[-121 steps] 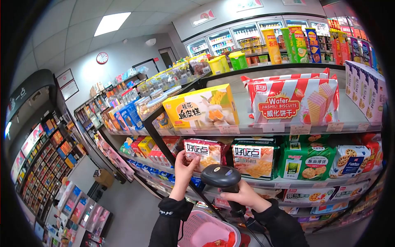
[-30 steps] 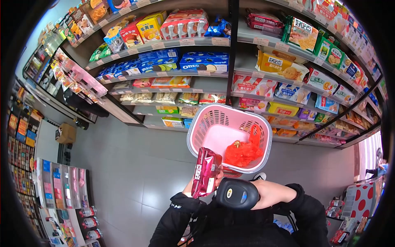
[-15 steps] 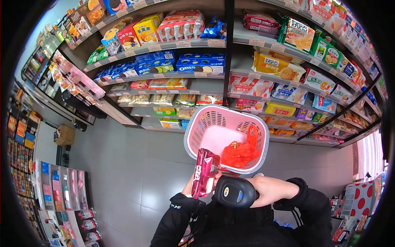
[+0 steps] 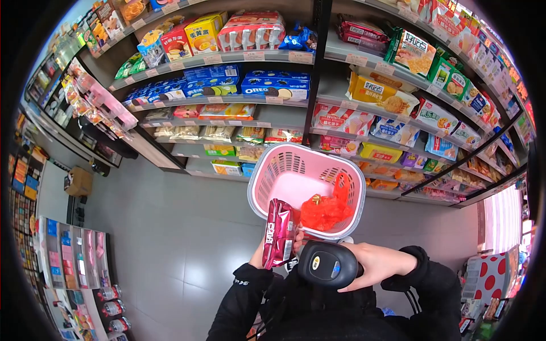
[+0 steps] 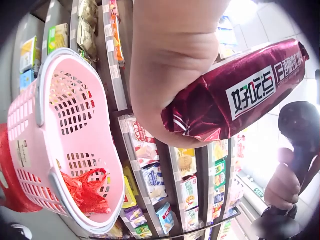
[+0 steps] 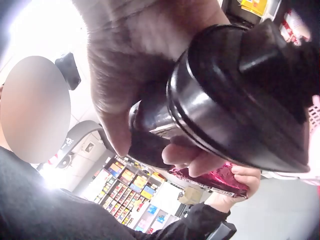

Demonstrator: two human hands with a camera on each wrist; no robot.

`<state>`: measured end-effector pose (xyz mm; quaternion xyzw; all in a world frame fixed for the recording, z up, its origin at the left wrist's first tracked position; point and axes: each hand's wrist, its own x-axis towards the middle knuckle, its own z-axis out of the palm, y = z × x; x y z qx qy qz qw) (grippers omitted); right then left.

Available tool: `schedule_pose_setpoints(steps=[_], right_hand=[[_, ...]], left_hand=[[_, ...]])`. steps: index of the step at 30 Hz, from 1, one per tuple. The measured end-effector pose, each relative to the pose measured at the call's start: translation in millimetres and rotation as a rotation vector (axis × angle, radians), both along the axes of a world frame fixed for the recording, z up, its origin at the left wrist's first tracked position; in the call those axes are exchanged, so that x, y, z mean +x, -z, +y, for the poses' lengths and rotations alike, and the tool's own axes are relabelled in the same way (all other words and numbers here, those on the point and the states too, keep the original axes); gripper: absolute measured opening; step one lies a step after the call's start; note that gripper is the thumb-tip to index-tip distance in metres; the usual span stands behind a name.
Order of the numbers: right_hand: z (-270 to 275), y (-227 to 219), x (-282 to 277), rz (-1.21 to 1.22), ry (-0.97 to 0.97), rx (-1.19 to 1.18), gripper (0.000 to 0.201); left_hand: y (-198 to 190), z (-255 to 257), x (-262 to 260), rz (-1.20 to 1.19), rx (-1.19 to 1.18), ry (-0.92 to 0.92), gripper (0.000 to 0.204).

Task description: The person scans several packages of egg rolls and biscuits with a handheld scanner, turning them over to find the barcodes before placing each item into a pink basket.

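Observation:
My left hand (image 5: pixel 172 70) grips a dark red, shiny biscuit pack (image 4: pixel 278 233) with a white label, its long side upright in the head view. A barcode shows on the side of the pack facing the scanner. In my right hand (image 4: pixel 378 264) is a black barcode scanner (image 4: pixel 329 265), fingers wrapped round its handle. The scanner's head lies just right of the pack, close to its lower end. Beyond both hands stands a pink basket (image 4: pixel 293 190) with a grey rim, and the pack overlaps its near left rim. A crumpled red plastic bag (image 4: pixel 327 211) lies in the basket.
Shelves of snacks run across the far side, with blue Oreo boxes (image 4: pixel 275 86) on the left and a yellow biscuit pack (image 4: pixel 382 95) on the right. Grey tiled floor (image 4: pixel 187 227) lies left of the basket. A display rack (image 4: pixel 77 256) stands at far left.
Four seconds ago my left hand was at the dark red pack on the shelf; now it holds the pack by the basket. During the last second the pack and scanner have shifted only slightly.

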<state>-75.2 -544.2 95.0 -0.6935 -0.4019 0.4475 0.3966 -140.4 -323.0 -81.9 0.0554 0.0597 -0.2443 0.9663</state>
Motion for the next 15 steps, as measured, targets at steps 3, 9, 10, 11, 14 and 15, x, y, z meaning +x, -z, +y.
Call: schedule_pose_setpoints(steps=[3,9,10,11,14,15], right_hand=[[0,0,-2,0.024,0.000,0.010,0.063],[-21,27,2,0.137,0.237,0.013,0.042],[-25,30,7,0.447,0.341,-0.013,0.041],[-29,39,9,0.489,0.445,0.098,0.039],[-38,71,15,0.544,0.588,0.302,0.036],[-40,75,17,0.560,0.595,0.320,0.036]], left_hand=[[-4,-2,-1,-0.045,0.004,-0.012,0.037],[-14,-7,13,0.246,0.441,-0.202,0.042],[-13,-9,15,0.281,0.479,-0.233,0.044],[-7,-9,17,0.283,0.480,-0.236,0.044],[6,-13,19,0.310,0.666,-0.283,0.045],[7,-17,21,0.297,0.725,-0.280,0.044]])
